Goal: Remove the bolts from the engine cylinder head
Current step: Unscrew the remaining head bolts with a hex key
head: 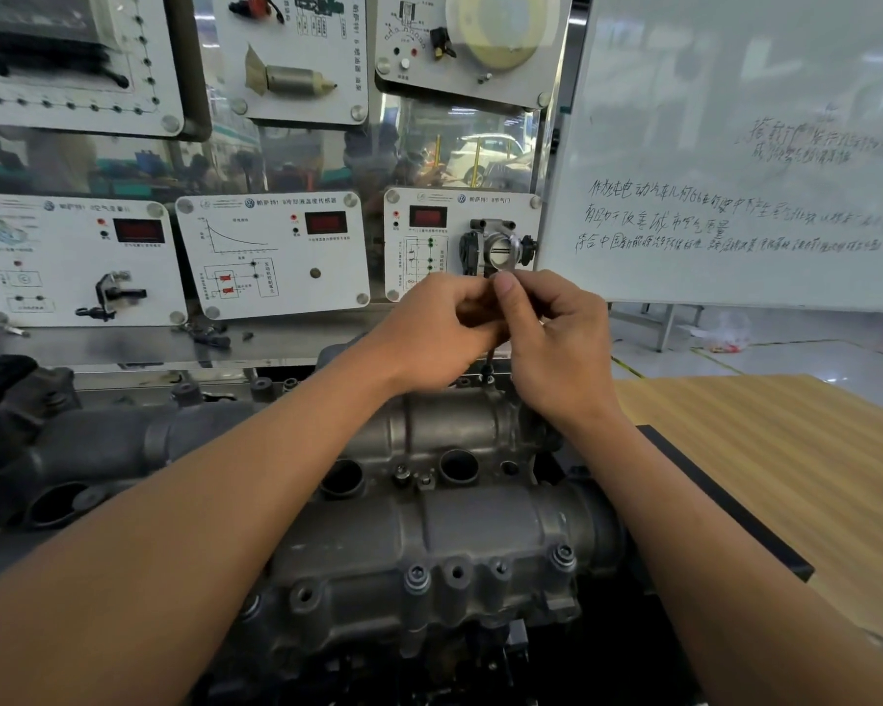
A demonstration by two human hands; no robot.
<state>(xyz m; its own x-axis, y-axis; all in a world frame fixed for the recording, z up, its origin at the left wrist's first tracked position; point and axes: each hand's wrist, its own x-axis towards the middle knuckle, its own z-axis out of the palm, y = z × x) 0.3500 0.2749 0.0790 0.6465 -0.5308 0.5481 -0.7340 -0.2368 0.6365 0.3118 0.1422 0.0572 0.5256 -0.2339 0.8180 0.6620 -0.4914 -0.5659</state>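
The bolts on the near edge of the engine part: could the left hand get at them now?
Probably yes: the near bolts lie uncovered, but the left hand grips a thin tool at the far edge and must let go first.

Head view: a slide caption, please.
Upright tool gripped by left hand and right hand above the cylinder head.

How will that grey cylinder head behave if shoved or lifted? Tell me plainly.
The cylinder head looks like thick cast metal, so probably heavy and rigid; one push likely won't shift it. Its broad, low body seems unlikely to tip or roll. Its dull, possibly oily skin might slip in bare fingers.
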